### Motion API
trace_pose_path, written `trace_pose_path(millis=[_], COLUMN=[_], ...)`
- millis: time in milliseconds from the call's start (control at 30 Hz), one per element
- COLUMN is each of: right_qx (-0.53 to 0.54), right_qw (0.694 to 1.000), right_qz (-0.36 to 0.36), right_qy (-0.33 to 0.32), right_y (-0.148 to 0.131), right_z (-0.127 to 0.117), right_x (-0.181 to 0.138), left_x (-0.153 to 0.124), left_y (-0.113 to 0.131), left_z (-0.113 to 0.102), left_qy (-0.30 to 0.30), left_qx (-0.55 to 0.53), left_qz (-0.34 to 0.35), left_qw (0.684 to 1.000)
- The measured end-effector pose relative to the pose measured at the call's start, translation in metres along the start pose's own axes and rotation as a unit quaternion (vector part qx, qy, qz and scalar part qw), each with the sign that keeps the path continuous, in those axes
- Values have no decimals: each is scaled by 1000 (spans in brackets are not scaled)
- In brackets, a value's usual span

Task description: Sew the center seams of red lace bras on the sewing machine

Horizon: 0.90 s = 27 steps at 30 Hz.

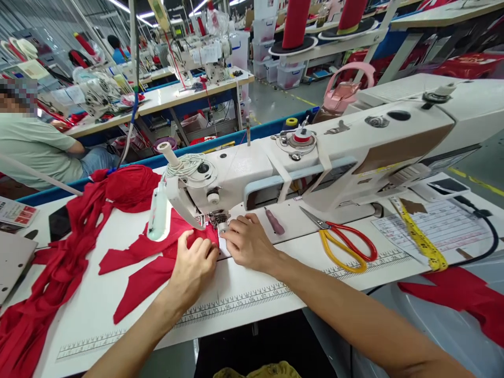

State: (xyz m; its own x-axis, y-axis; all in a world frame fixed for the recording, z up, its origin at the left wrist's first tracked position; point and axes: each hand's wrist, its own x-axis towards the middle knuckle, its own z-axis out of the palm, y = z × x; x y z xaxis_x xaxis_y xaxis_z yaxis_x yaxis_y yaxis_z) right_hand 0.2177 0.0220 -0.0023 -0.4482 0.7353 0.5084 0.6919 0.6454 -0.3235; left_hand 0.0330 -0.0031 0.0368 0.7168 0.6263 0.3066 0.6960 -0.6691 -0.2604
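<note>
A white sewing machine (315, 152) stands across the table, its needle and presser foot (219, 219) at the left end. A red fabric piece (157, 257) lies under the foot. My left hand (193, 265) presses on the red fabric just left of the foot, fingers curled onto the cloth. My right hand (248, 241) rests to the right of the foot, fingertips pinching the fabric edge and a small white label beside the needle.
A heap of red fabric strips (59, 252) lies at the left. Red- and yellow-handled scissors (342, 244), a purple-handled tool (274, 221), a yellow tape measure (421, 241) and a paper sheet (441, 226) lie at the right. Another person (35, 142) sits at the far left.
</note>
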Motion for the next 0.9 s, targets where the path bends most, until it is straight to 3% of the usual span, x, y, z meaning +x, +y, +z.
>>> trace_pose_path(millis=[167, 300, 433, 700, 900], right_qx=[50, 17, -29, -42, -32], right_qw=[997, 993, 988, 985, 987], right_qz=[-54, -110, -148, -160, -148], right_qy=[-26, -44, -33, -48, -58], right_y=[-3, -5, -7, -4, -5], right_z=[1, 1, 0, -8, -7], right_x=[-2, -4, -4, 4, 3], left_x=[-6, -9, -16, -27, -34], left_y=[7, -12, -33, -12, -29], left_z=[-2, -3, 12, 21, 27], left_qy=[0, 0, 26, 35, -13], left_qx=[17, -60, -89, -117, -212], left_qz=[19, 25, 63, -34, -63], left_qw=[1000, 998, 994, 992, 975])
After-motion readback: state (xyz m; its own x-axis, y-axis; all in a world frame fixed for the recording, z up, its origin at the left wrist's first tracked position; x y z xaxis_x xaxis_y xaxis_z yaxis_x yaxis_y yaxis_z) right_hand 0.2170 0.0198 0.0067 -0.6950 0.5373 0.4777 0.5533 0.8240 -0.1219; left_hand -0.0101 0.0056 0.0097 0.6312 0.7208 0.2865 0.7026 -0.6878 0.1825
